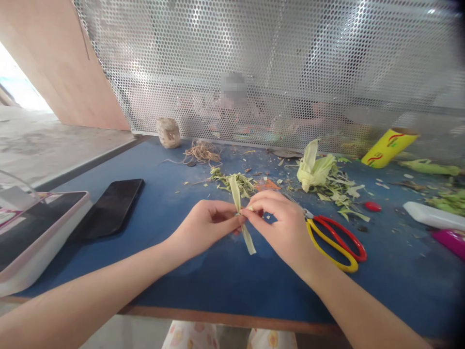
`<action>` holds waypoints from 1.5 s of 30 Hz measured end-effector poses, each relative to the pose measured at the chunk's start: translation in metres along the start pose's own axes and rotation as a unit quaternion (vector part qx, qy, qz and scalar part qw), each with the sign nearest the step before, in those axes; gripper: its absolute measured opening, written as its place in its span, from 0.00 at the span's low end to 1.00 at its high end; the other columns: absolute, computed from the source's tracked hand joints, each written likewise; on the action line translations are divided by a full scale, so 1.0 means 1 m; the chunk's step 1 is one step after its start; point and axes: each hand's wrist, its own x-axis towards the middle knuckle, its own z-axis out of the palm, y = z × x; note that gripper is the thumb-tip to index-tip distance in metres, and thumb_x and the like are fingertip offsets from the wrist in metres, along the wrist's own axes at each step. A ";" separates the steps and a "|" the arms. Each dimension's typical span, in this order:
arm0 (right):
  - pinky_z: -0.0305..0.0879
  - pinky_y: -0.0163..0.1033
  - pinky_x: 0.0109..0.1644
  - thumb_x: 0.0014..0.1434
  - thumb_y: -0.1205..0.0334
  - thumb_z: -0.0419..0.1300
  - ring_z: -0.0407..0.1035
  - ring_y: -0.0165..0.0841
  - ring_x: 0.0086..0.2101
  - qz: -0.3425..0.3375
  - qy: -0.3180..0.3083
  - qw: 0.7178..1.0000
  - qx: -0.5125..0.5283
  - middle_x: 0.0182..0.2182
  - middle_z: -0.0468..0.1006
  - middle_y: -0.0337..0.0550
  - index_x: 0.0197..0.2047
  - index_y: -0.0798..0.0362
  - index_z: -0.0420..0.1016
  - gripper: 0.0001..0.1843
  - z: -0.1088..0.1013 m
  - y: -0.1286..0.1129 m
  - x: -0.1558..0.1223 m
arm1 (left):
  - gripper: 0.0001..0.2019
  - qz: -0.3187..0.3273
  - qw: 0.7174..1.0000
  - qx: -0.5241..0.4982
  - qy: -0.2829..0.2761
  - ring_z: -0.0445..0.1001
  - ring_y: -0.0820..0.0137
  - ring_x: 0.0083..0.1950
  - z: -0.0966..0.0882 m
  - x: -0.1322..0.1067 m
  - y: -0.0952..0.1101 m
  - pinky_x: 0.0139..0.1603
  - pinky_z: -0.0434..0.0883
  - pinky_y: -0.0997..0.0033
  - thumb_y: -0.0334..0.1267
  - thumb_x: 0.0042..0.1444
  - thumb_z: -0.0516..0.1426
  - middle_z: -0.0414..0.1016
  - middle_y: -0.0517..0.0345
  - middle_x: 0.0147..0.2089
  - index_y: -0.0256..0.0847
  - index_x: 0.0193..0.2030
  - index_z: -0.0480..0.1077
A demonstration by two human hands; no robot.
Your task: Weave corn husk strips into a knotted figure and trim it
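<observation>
A pale green strip of corn husk (248,240) is pinched between the fingertips of my left hand (209,224) above the blue table. One end of the strip stands up past my fingers and the other hangs below them. The thumb and fingers of my right hand (278,218) close on the same strip, meeting the left fingertips; a small pale bit shows there. Just right of my right hand lie scissors (336,242) with red and yellow handles, their blades mostly hidden. Shredded husk pieces (241,184) lie behind my hands.
On the left are a black phone (116,208) and a white-edged tray (43,232). A jar (168,133) and tangled twine (203,152) sit farther back. Husk leaves (316,167), a yellow tube (388,148) and a red cap (372,207) lie right. Perforated metal (290,58) borders the table's back.
</observation>
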 end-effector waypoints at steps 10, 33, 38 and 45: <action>0.61 0.36 0.37 0.57 0.68 0.52 0.66 0.30 0.30 -0.080 -0.019 0.992 -0.099 0.30 0.71 0.42 0.26 0.53 0.62 0.08 0.002 0.001 -0.003 | 0.13 0.120 0.962 0.233 0.082 0.55 0.78 0.23 0.002 -0.003 0.000 0.23 0.56 0.78 0.40 0.52 0.54 0.58 0.65 0.19 0.36 0.21 0.68; 0.63 0.33 0.31 0.55 0.67 0.53 0.64 0.28 0.28 0.046 -0.022 0.994 0.092 0.29 0.68 0.40 0.26 0.52 0.61 0.07 0.002 0.000 0.001 | 0.10 0.048 0.995 0.064 0.066 0.65 0.74 0.27 0.005 -0.008 0.006 0.28 0.64 0.77 0.41 0.49 0.57 0.69 0.60 0.24 0.36 0.27 0.71; 0.62 0.32 0.32 0.56 0.66 0.52 0.63 0.27 0.27 0.024 -0.061 0.997 0.048 0.29 0.67 0.39 0.29 0.52 0.63 0.05 -0.001 0.000 0.000 | 0.13 -0.036 0.996 -0.084 0.013 0.64 0.77 0.25 0.000 -0.003 0.004 0.25 0.62 0.78 0.46 0.51 0.55 0.68 0.61 0.26 0.37 0.31 0.70; 0.61 0.31 0.31 0.57 0.66 0.51 0.63 0.26 0.26 0.031 -0.065 0.997 0.035 0.27 0.66 0.37 0.30 0.52 0.63 0.05 -0.002 -0.003 0.001 | 0.12 -0.090 0.987 -0.127 -0.025 0.67 0.77 0.15 -0.002 0.000 0.001 0.19 0.62 0.79 0.45 0.51 0.56 0.72 0.61 0.18 0.35 0.29 0.69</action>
